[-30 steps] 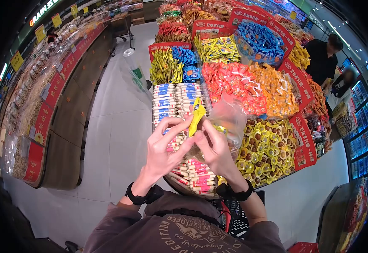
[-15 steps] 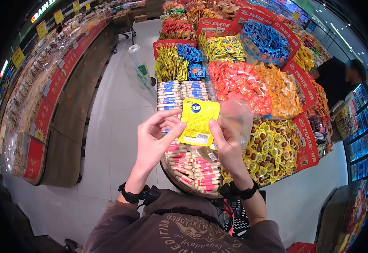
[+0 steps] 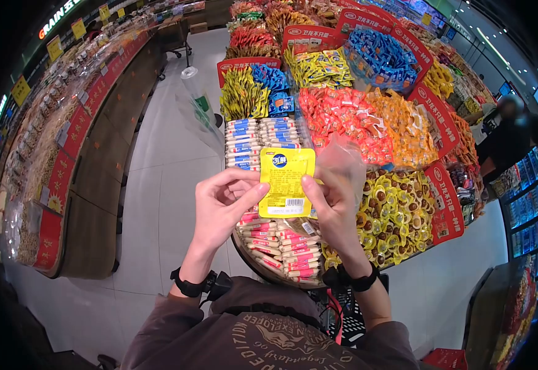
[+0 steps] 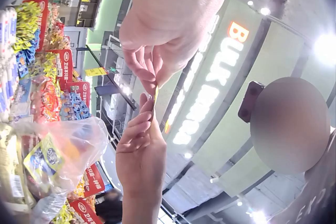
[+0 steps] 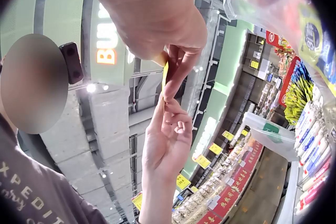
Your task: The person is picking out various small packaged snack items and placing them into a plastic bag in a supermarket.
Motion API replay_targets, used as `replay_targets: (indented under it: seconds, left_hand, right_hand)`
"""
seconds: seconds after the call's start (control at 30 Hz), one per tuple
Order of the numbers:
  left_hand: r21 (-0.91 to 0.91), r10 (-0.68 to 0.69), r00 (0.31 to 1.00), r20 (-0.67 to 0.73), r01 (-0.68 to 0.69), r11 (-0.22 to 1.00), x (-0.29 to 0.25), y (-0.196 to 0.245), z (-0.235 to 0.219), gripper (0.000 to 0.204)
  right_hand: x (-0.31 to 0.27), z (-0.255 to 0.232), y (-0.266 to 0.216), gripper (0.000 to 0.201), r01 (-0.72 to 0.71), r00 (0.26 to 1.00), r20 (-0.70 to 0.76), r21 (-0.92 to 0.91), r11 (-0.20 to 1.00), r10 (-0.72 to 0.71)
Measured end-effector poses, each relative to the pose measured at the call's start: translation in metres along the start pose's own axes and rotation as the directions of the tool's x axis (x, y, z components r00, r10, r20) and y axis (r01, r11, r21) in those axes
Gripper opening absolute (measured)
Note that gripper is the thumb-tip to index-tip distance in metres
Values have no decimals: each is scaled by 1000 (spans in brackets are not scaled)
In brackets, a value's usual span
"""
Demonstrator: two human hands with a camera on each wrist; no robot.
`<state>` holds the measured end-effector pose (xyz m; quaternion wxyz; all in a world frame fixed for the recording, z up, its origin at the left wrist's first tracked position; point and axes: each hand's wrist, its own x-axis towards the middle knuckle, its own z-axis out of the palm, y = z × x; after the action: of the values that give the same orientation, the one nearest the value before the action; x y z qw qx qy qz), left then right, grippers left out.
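Both hands hold up a flat yellow snack packet (image 3: 287, 185) in the head view, its printed side with a barcode turned towards the camera. My left hand (image 3: 218, 203) pinches its left edge between thumb and fingers. At the right edge, my right hand (image 3: 338, 206) grips it with the thumb on the front and the fingers behind. Seen from the left wrist, the packet (image 4: 155, 98) is thin and edge-on between the fingertips. Behind the right hand lies a clear plastic bag (image 3: 346, 163); a yellow packet (image 4: 46, 158) shows inside it in the left wrist view.
Below the hands spreads a snack display: white-wrapped sticks (image 3: 299, 256), yellow cups with brown contents (image 3: 395, 216), red packets (image 3: 343, 123) and orange packets (image 3: 407, 132). A roll of plastic bags (image 3: 198, 98) stands left of it. Another counter (image 3: 84, 154) runs across the aisle.
The yellow packet was narrow and tilted a second ago; it has turned so its printed face shows flat. Over the last half second the hands have barely moved. A person at the right has shifted.
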<state>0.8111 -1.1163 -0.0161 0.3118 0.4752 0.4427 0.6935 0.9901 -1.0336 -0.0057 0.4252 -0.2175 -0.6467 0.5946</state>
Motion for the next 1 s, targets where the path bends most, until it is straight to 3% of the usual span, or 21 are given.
replay_targets:
  seconds: [0.07,0.17,0.23,0.33,0.47,0.53,0.63,0.83,1.0]
  left_hand:
    - [-32,-103,995,-1,102,994,0,4,1,18]
    - [-109,-157,988,5,156,982,3,5,2,20]
    - [-121,-163,987,14,163,979,3,4,1,20]
    - [-129,-168,986,14,168,977,4,3,0,20]
    - [-139,-178,984,16,179,974,4,5,-2,22]
    - [-153,-191,982,0,189,970,6,8,0,23]
    - [-194,-214,977,-4,209,959,7,13,5,25]
    - [-144,-205,978,42,209,967,4,9,2,28]
    - [-140,-198,979,40,202,969,3,10,-1,28]
  right_hand:
    - [-1,5,1,24,11,999,-42,-21,1000,-12]
    - [-1,9,5,27,-3,990,-142,104,995,17]
    - [0,5,8,29,-63,992,-105,81,995,71]
    - [2,9,2,29,-76,994,-70,176,981,90]
    - [4,7,6,30,-56,996,-65,161,985,68]
    - [7,8,-4,33,-139,989,-35,159,977,147]
    - [15,16,-9,35,-82,989,-97,262,962,111]
    - [20,5,-14,36,-26,1000,-1,138,990,27]
    - [19,11,-15,36,-45,999,-2,220,974,47]
